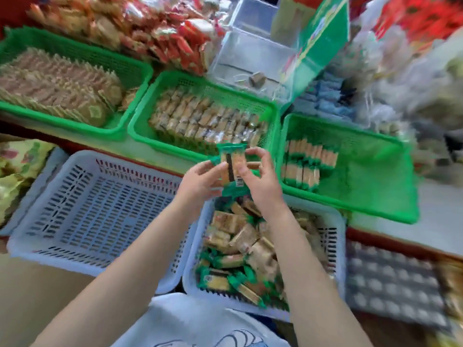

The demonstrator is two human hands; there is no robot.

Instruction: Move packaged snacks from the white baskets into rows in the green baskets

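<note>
Both hands, left hand (pixel 200 177) and right hand (pixel 260 179), pinch a small stack of green snack packets (pixel 231 162) above the white basket (pixel 335 236) of loose packets, just beside the right green basket (pixel 375 171).

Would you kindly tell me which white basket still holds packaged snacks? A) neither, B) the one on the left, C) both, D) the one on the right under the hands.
D: the right white basket is heaped with green-wrapped snacks, while the left white basket shows only its bare slotted bottom.
</note>
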